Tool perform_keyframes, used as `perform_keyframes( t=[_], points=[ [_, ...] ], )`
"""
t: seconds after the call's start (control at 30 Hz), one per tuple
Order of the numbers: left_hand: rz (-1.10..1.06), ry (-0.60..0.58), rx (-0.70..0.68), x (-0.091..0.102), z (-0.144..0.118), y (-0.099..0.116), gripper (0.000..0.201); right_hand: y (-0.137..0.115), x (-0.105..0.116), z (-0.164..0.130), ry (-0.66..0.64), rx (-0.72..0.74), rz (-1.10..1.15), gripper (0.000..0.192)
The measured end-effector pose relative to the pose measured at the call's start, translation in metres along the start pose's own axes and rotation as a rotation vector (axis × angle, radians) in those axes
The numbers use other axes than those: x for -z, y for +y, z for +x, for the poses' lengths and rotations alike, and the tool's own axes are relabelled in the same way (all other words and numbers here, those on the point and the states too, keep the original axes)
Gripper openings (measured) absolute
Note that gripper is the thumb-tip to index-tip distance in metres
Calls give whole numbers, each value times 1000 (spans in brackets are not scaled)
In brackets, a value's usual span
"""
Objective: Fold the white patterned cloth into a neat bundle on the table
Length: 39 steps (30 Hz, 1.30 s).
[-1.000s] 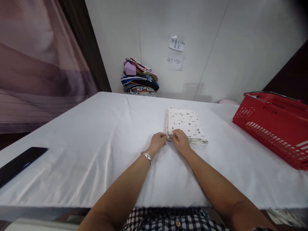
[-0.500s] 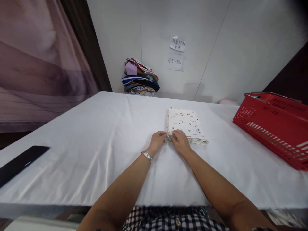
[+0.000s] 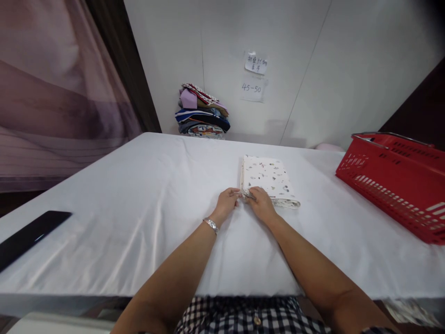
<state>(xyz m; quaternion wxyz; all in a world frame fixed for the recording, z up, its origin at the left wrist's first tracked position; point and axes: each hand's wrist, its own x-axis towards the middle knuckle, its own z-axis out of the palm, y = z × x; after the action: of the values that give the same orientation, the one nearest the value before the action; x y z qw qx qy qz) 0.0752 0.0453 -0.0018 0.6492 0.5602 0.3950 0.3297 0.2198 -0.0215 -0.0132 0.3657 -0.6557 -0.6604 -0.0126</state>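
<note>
A wide bench point(image 3: 139, 208) covered in white sheeting spreads out under both hands. Well off to the right of the hands sits a red basket point(image 3: 392, 181); its inside is hidden. Far ahead and to the left of the hands, a pile of clothes point(image 3: 202, 111) leans against the wall. Just ahead of the hands lies a printed cloth point(image 3: 269, 178), already folded into a neat flat rectangle, so the folding looks nearly finished. The left hand point(image 3: 226, 203) and the right hand point(image 3: 261, 204) meet at its near left corner, fingers curled and pinching the edge; only tidying that corner appears left.
</note>
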Motion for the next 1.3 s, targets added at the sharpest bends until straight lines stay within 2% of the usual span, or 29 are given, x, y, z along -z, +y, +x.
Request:
perform_keyframes(
  t=[0.17, 0.33, 0.5, 0.6, 0.7, 0.87, 1.03, 1.17, 1.3],
  points=[
    [31, 0, 7, 0, 0, 0, 24, 2, 6, 1, -37, 31, 34, 16],
    [33, -4, -13, 1, 1, -1, 24, -3, 6, 1, -66, 68, -91, 14],
    [30, -15, -22, 2, 1, -2, 27, -7, 0, 1, -66, 49, -209, 10],
    [38, -9, -31, 0, 1, -3, 26, -5, -1, 2, -33, 22, -174, 8],
    [170, 23, -50, -3, 0, -4, 23, -2, 1, 2, 10, -2, -90, 9],
    [543, 99, -115, -8, -2, 0, 19, -1, 3, 1, 46, 1, -39, 11],
    [806, 85, -103, -13, -1, 1, 20, -2, 11, 2, 40, 40, -82, 16],
    [858, 63, -118, -14, 0, 1, 18, -3, 18, 2, 12, 85, -160, 18],
    [811, 49, -91, -11, 2, 3, 16, -5, 17, 3, -131, 109, -242, 17]
  ],
)
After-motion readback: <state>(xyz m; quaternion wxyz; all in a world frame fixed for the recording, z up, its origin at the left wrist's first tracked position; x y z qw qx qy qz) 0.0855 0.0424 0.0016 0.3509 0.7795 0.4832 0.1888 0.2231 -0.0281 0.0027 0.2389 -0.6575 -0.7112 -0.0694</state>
